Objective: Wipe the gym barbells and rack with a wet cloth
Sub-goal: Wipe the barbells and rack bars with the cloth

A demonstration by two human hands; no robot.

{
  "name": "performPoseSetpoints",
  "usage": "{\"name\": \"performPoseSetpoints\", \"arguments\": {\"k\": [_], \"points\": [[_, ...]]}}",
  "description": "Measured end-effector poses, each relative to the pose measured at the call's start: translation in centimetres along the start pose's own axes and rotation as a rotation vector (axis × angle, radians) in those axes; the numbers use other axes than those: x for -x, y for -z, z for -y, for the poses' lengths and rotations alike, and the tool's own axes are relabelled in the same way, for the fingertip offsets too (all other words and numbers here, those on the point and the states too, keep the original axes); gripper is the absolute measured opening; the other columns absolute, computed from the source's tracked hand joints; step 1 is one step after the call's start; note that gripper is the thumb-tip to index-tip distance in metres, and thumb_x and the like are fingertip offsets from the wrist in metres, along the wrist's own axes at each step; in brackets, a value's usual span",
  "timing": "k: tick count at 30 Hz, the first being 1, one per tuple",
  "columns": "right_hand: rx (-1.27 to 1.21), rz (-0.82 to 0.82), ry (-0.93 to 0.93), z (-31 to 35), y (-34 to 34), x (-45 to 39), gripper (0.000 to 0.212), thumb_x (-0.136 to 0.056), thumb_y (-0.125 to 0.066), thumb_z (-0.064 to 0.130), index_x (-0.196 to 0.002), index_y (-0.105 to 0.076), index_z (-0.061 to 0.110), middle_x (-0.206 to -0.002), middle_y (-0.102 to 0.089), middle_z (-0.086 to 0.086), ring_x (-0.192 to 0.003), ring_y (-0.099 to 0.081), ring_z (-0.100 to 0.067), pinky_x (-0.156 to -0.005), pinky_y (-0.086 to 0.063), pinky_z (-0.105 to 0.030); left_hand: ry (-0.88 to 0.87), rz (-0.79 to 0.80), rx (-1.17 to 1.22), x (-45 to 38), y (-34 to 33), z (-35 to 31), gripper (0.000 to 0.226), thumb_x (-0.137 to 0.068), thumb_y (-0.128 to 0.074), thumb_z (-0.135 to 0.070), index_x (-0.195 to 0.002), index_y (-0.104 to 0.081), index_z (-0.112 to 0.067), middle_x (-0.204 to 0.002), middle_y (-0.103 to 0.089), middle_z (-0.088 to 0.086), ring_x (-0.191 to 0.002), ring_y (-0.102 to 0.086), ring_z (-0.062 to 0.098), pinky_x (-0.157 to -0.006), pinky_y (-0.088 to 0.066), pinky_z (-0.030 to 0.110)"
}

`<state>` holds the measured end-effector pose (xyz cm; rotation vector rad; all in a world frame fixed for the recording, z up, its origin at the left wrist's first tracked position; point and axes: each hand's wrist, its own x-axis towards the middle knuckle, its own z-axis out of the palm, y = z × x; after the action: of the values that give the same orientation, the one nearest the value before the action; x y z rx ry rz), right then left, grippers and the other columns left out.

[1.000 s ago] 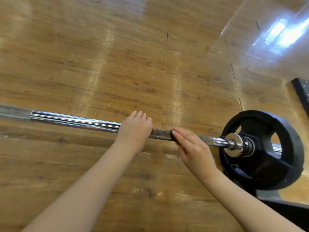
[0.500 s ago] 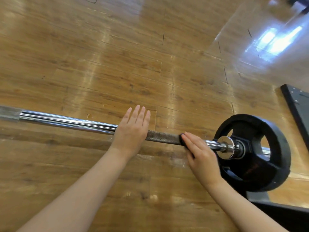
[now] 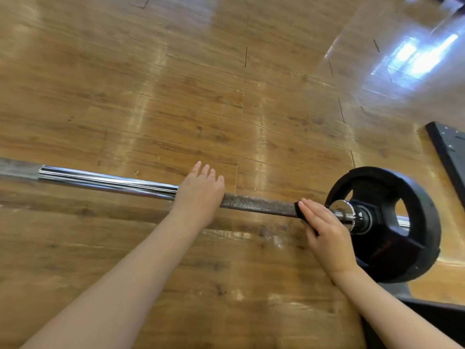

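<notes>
Spanning the frame: wooden floor (image 3: 176,96), glossy planks with window glare at the upper right.
Barbell (image 3: 108,181): lay level across the view above the floor; chrome on the left stretch, dull knurled grip (image 3: 259,204) between the two hands.
Weight plate (image 3: 392,222): black, with cut-out handles, mounted on the bar's right end just beyond the chrome collar (image 3: 348,215).
Rack (image 3: 427,313): dark frame parts showed below the plate at the lower right.
Left hand (image 3: 198,195): rested on top of the bar where chrome met knurling, fingers (image 3: 205,171) straight and slightly spread, pointing away.
Right hand (image 3: 327,233): pressed on the bar beside the collar, fingers straight and together.
Cloth (image 3: 300,210): dark, only an edge visible under the right hand, against the bar.
</notes>
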<state>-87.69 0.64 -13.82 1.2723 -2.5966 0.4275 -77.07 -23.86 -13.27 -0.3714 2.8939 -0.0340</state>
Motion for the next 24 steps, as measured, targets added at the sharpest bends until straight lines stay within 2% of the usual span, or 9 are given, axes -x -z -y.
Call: {"name": "performPoseSetpoints", "arguments": {"k": [2,5,9,12,15,19,21,22,24], "points": [[0.033,-0.025,-0.060,0.7,-0.2,-0.2,0.048,-0.062,-0.077,-0.017,-0.108,-0.068,-0.004,-0.108,-0.068,-0.019,-0.099,-0.066,-0.034,-0.097,-0.043,-0.037,-0.001,0.001,-0.003,0.1,0.1,-0.1,0.061,-0.095,-0.045,-0.007,-0.149,-0.016,-0.005,-0.155,-0.019,0.016,-0.145,-0.015,0.026,-0.117,-0.002,0.040],[0.023,-0.040,-0.075,2.5,-1.6,-1.1,0.044,-0.061,-0.075,-0.020,-0.103,-0.068,-0.008,-0.102,-0.069,-0.021,-0.094,-0.067,-0.037,-0.091,-0.040,-0.050,0.011,-0.023,0.009,-0.1,0.1,-0.1,0.060,-0.096,-0.043,-0.010,-0.149,-0.016,-0.005,-0.156,-0.018,0.015,-0.145,-0.014,0.026,-0.117,-0.001,0.039],[-0.064,-0.039,-0.096,2.4,-1.6,-1.6,0.043,-0.063,-0.074,-0.019,-0.103,-0.069,-0.006,-0.102,-0.069,-0.019,-0.095,-0.068,-0.034,-0.095,-0.041,-0.041,0.015,0.009,-0.018,-0.4,0.2,-0.1,0.062,-0.095,-0.046,-0.011,-0.149,-0.016,-0.005,-0.156,-0.018,0.015,-0.145,-0.014,0.024,-0.117,-0.001,0.039],[-0.125,-0.035,0.108,5.6,-2.1,-3.2,0.033,-0.067,-0.069,-0.008,-0.099,-0.071,-0.003,-0.102,-0.071,-0.016,-0.093,-0.069,-0.029,-0.094,-0.041,-0.025,0.016,-0.013,-0.014,-0.4,0.1,-0.2,0.061,-0.094,-0.045,-0.008,-0.148,-0.018,-0.006,-0.156,-0.020,0.013,-0.145,-0.015,0.023,-0.117,-0.001,0.038],[-0.160,0.025,0.262,9.0,-3.8,-4.4,0.037,-0.066,-0.072,-0.009,-0.103,-0.070,-0.004,-0.105,-0.069,-0.018,-0.095,-0.068,-0.031,-0.088,-0.049,-0.036,-0.006,-0.044,-0.018,-0.1,-0.2,-0.3,0.058,-0.095,-0.042,-0.008,-0.148,-0.020,-0.006,-0.155,-0.023,0.012,-0.145,-0.016,0.023,-0.117,-0.003,0.037],[-0.087,0.064,0.217,5.7,-3.2,-2.5,0.058,-0.056,-0.078,-0.019,-0.111,-0.067,-0.003,-0.114,-0.066,-0.017,-0.103,-0.065,-0.030,-0.095,-0.047,-0.039,-0.014,-0.086,0.005,0.6,-0.5,0.4,0.057,-0.096,-0.040,-0.009,-0.148,-0.018,-0.007,-0.154,-0.026,0.009,-0.144,-0.020,0.021,-0.117,-0.005,0.036],[-0.039,0.019,0.075,2.5,-1.7,-0.9,0.060,-0.055,-0.077,-0.021,-0.111,-0.067,-0.002,-0.113,-0.066,-0.017,-0.103,-0.065,-0.031,-0.094,-0.047,-0.044,-0.010,-0.162,0.019,1.3,-1.0,1.6,0.059,-0.091,-0.052,-0.008,-0.145,-0.030,-0.004,-0.148,-0.038,0.011,-0.139,-0.032,0.024,-0.115,-0.017,0.038],[-0.011,0.003,-0.007,1.1,-0.9,-0.2,0.058,-0.057,-0.077,-0.021,-0.111,-0.067,-0.002,-0.113,-0.066,-0.017,-0.103,-0.065,-0.032,-0.094,-0.046,-0.046,-0.003,-0.243,0.005,1.6,-1.4,2.3,0.061,-0.079,-0.067,-0.002,-0.136,-0.044,0.001,-0.136,-0.052,0.016,-0.129,-0.047,0.029,-0.109,-0.031,0.042],[0.038,-0.025,-0.133,-0.6,0.1,0.5,0.051,-0.062,-0.075,-0.020,-0.110,-0.067,-0.004,-0.112,-0.066,-0.019,-0.102,-0.065,-0.034,-0.094,-0.041,-0.048,0.049,-0.380,0.030,1.9,-2.5,3.7,0.063,-0.045,-0.081,0.012,-0.106,-0.065,0.009,-0.102,-0.069,0.024,-0.096,-0.066,0.040,-0.083,-0.051,0.053]]}}
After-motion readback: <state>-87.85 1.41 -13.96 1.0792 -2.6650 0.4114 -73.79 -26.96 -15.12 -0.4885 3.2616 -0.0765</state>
